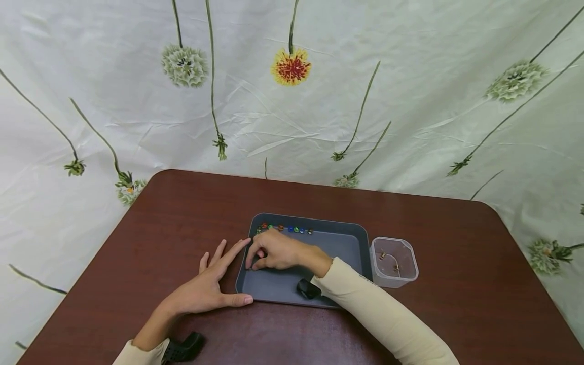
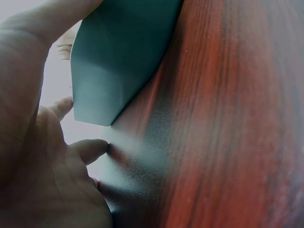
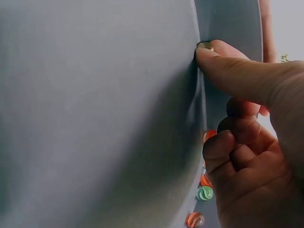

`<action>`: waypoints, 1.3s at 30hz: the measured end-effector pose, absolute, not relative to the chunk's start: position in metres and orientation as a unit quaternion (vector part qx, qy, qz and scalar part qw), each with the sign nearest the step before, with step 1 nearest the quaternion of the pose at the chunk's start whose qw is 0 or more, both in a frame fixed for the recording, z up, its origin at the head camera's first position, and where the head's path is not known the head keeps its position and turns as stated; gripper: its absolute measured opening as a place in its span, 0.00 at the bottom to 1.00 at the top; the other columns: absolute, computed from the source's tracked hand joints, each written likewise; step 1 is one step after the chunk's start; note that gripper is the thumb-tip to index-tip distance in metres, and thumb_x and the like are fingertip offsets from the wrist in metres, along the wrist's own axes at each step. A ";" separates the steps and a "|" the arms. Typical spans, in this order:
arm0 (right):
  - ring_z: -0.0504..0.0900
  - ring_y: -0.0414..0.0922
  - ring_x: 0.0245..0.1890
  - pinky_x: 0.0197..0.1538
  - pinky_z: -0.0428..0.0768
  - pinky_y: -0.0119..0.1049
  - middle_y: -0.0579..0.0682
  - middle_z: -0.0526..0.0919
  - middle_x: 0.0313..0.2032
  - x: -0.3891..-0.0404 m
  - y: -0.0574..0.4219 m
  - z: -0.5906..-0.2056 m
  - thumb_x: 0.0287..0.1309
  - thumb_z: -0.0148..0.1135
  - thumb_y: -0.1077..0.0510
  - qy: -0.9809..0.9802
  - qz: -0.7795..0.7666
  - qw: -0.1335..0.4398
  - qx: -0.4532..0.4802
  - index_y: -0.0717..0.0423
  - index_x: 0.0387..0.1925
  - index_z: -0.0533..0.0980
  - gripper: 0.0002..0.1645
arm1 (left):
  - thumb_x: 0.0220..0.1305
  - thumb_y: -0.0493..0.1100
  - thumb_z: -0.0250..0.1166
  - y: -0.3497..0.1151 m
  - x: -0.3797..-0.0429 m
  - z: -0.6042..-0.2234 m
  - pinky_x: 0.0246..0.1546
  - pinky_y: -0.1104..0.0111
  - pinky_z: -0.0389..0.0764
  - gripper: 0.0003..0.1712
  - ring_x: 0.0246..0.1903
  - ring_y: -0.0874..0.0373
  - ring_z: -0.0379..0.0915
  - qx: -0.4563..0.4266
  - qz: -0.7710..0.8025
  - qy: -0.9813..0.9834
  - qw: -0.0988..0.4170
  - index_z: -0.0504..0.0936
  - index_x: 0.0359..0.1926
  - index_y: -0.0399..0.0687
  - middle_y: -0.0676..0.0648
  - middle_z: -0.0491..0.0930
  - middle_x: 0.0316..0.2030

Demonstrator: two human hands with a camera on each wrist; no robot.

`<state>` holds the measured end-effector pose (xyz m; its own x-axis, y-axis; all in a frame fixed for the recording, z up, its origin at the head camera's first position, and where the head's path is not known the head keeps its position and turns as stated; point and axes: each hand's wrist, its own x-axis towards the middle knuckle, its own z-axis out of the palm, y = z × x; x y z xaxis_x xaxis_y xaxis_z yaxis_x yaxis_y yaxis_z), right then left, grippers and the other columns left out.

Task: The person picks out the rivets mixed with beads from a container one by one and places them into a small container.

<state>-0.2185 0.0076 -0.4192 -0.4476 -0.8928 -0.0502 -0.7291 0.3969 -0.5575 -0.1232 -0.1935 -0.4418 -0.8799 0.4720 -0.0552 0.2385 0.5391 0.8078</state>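
Observation:
My right hand (image 1: pixel 280 251) pinches a small yellowish marble (image 3: pixel 205 46) between thumb and forefinger, low against the left wall of a grey tray (image 1: pixel 337 248). Its other fingers are curled in. On the tray's left side my left hand (image 1: pixel 203 291) lies with fingers spread, the forefinger at the rim and the thumb by the front left corner. In the left wrist view the tray's outer wall (image 2: pixel 118 57) stands beside that hand. Several coloured glass marbles (image 1: pixel 296 229) line the tray's back edge; orange and green marbles (image 3: pixel 204 193) show below the right hand's fingers in the right wrist view.
A clear plastic box (image 1: pixel 394 263) stands against the tray's right side, with small brownish things inside. A dark wrist device (image 1: pixel 308 289) sits under the right cuff, over the tray. The brown table (image 1: pixel 210 203) meets a flower-printed cloth (image 1: pixel 292 116) behind.

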 end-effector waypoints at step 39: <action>0.64 0.33 0.23 0.31 0.63 0.22 0.39 0.70 0.22 -0.208 0.041 -0.397 0.58 0.64 0.55 0.845 -0.245 0.131 -0.457 0.49 0.35 0.84 0.06 | 0.47 0.59 0.72 -0.193 -0.124 -0.445 0.59 0.35 0.22 0.60 0.72 0.38 0.18 0.203 0.431 0.870 0.128 0.42 0.73 0.68 0.46 0.44 0.73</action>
<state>-0.2081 0.0408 -0.3966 -0.5478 -0.8366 0.0021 -0.7080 0.4622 -0.5339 -0.1238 -0.1933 -0.4451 -0.8848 0.4635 -0.0475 0.2432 0.5463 0.8015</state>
